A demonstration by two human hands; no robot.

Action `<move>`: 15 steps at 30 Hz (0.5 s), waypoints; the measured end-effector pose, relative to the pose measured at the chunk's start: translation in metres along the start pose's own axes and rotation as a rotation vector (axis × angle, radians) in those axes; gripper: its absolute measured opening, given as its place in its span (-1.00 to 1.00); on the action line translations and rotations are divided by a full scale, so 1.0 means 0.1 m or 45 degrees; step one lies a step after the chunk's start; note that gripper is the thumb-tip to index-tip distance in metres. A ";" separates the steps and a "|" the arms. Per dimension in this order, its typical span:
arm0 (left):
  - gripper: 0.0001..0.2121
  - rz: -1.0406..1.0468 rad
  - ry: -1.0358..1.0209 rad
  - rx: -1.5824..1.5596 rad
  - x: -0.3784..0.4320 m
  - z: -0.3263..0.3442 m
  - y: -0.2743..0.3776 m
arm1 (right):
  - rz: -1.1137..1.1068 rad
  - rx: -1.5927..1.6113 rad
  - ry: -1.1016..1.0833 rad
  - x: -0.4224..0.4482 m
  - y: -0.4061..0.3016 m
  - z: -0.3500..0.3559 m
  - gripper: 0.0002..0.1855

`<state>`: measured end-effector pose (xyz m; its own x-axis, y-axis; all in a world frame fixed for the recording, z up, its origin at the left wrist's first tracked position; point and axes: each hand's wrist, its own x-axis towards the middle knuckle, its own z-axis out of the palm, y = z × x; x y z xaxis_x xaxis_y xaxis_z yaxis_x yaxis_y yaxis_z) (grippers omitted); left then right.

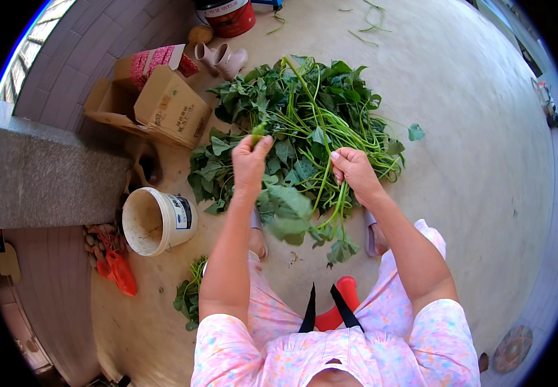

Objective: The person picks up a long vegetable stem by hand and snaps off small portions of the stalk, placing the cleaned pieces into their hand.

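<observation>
A large heap of leafy green vines [298,87], much like sweet potato greens, lies on the floor in front of my feet. My right hand [356,174] grips a long green vine stem [318,121] whose upper end reaches over the heap. Below that hand, stems and leaves [342,247] hang between my feet. Pinched between the thumb and fingers of my left hand [251,162] is a small green piece of vine [258,130]. Blurred leaves [291,208] show between my forearms; what they hang from is unclear.
On the left stand a white plastic bucket [145,220] and an open cardboard box [175,106]. Pale boots [228,59] and a red bucket [230,19] are farther off. A red plastic bag [121,273] and a smaller bunch of greens [189,295] lie on the floor.
</observation>
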<state>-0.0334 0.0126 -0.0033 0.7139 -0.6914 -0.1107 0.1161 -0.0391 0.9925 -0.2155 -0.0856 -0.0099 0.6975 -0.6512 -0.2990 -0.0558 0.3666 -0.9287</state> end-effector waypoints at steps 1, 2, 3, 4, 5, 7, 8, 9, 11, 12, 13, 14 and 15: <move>-0.92 0.046 -0.074 0.059 -0.03 0.08 -0.08 | 0.000 0.003 0.003 0.01 0.01 0.01 -0.81; -0.90 -0.029 -0.192 0.126 -0.08 0.12 -0.13 | -0.053 -0.097 0.093 0.02 0.02 0.02 -0.81; -0.91 0.007 -0.265 0.095 -0.13 0.23 -0.20 | -0.104 -0.198 0.182 0.03 0.04 0.04 -0.81; -0.90 -0.045 -0.348 0.142 -0.17 0.29 -0.26 | -0.114 -0.227 0.226 0.03 0.01 0.07 -0.81; -0.90 -0.096 -0.430 0.189 -0.22 0.34 -0.31 | -0.113 -0.227 0.227 0.04 0.02 0.07 -0.81; -0.89 -0.328 -0.487 0.065 -0.32 0.46 -0.30 | -0.202 -0.320 0.262 0.06 0.05 0.07 -0.81; -0.87 -0.338 -0.501 0.004 -0.34 0.51 -0.37 | -0.200 -0.321 0.261 0.06 0.05 0.08 -0.81; -0.87 -0.339 -0.500 0.002 -0.37 0.54 -0.36 | -0.199 -0.307 0.270 0.06 0.05 0.08 -0.81; -0.87 -0.443 -0.597 -0.223 -0.41 0.58 -0.32 | -0.196 -0.295 0.279 0.06 0.03 0.07 -0.81; -0.86 -0.411 -0.592 -0.172 -0.40 0.56 -0.30 | -0.183 -0.283 0.268 0.06 0.01 0.07 -0.80; -0.86 -0.411 -0.592 -0.171 -0.38 0.53 -0.27 | -0.169 -0.271 0.257 0.07 -0.01 0.07 -0.80; -0.86 -0.415 -0.604 -0.177 -0.37 0.51 -0.24 | -0.169 -0.270 0.257 0.08 -0.01 0.05 -0.80; -0.85 -0.418 -0.616 -0.184 -0.37 0.50 -0.21 | -0.159 -0.269 0.218 0.09 -0.02 0.01 -0.80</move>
<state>-0.0965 0.0026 -0.0175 0.2336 -0.9109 -0.3401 0.3943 -0.2309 0.8895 -0.2078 -0.0916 -0.0105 0.5788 -0.7918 -0.1951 -0.1369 0.1415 -0.9804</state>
